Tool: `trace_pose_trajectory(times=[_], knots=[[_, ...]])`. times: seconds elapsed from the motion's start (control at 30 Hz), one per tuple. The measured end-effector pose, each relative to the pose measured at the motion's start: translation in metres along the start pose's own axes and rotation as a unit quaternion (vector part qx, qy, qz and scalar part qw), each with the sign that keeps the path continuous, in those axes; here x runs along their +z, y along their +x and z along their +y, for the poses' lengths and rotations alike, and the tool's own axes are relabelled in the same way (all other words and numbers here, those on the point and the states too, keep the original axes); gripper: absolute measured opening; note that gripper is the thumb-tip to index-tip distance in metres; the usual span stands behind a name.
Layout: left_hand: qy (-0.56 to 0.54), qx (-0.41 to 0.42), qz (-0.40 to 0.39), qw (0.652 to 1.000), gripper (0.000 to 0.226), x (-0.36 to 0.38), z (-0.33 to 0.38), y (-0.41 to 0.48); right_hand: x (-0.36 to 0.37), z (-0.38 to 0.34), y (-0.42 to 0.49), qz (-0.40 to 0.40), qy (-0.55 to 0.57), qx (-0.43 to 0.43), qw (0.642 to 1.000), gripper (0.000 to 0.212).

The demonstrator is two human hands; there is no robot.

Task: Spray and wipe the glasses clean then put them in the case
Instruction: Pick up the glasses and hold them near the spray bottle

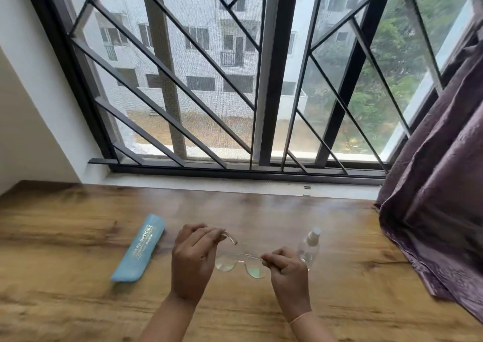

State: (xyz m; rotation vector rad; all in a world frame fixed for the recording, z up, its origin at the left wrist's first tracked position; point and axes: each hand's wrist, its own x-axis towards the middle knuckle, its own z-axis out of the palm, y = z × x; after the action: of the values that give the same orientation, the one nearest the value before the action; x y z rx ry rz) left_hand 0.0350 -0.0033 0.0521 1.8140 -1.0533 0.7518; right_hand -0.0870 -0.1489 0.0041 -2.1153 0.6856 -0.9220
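Note:
Clear-framed glasses [241,263] hang just above the wooden table [78,237], lenses facing me. My left hand [194,260] pinches the left temple arm, which sticks up past my fingers. My right hand [286,271] pinches the frame's right corner. A light blue soft case [139,249] with printed lettering lies flat on the table to the left of my left hand. A small clear spray bottle [309,247] with a white top stands just behind my right hand. No wiping cloth shows.
A purple curtain [439,205] hangs at the right and drapes over the table's right end. A barred window [235,80] and its white sill [235,182] run along the table's far edge. A white wall closes the left side.

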Motion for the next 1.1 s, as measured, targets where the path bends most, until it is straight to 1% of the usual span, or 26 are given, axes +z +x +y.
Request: trace_pose_trajectory(times=[0.17,0.3,0.43,0.5,0.6,0.67,0.73,0.8,0.9,1.0,1.1], knots=[[-0.012,-0.055,0.012,0.998,0.021,-0.008,-0.013,0.002,-0.001,0.001,-0.001,0.001,0.008,0.027,1.0,0.028],[-0.066,-0.094,-0.02,0.993,0.021,-0.009,-0.014,0.0,-0.003,0.0,0.001,0.004,0.002,0.029,1.0,0.026],[-0.112,-0.143,-0.057,0.982,0.031,-0.005,-0.018,-0.012,-0.005,-0.001,0.001,0.01,0.002,0.03,0.999,0.026],[-0.126,-0.168,-0.072,0.975,0.028,0.0,-0.021,-0.017,-0.004,0.0,0.001,0.008,0.001,0.028,1.0,0.026],[-0.137,-0.21,-0.037,0.967,0.021,0.006,-0.026,-0.023,0.0,0.002,0.0,-0.013,-0.01,0.021,1.0,0.03],[-0.142,-0.233,-0.013,0.962,0.022,0.01,-0.03,-0.026,0.002,0.0,0.0,-0.034,-0.037,0.004,0.999,0.031],[-0.142,-0.252,0.003,0.957,0.029,0.011,-0.033,-0.027,0.002,-0.005,0.001,-0.055,-0.073,-0.019,0.996,0.029],[-0.147,-0.264,0.012,0.953,0.034,0.011,-0.033,-0.026,0.001,-0.013,0.003,-0.071,-0.121,-0.045,0.989,0.033],[-0.138,-0.249,0.013,0.959,0.033,0.008,-0.029,-0.022,0.005,-0.029,0.008,-0.071,-0.169,-0.091,0.979,0.037],[-0.128,-0.228,0.009,0.965,0.028,0.006,-0.024,-0.018,0.015,-0.045,0.013,-0.077,-0.183,-0.151,0.968,0.027],[-0.112,-0.208,0.002,0.972,0.021,0.004,-0.019,-0.016,0.026,-0.052,0.016,-0.108,-0.191,-0.18,0.959,0.019]])
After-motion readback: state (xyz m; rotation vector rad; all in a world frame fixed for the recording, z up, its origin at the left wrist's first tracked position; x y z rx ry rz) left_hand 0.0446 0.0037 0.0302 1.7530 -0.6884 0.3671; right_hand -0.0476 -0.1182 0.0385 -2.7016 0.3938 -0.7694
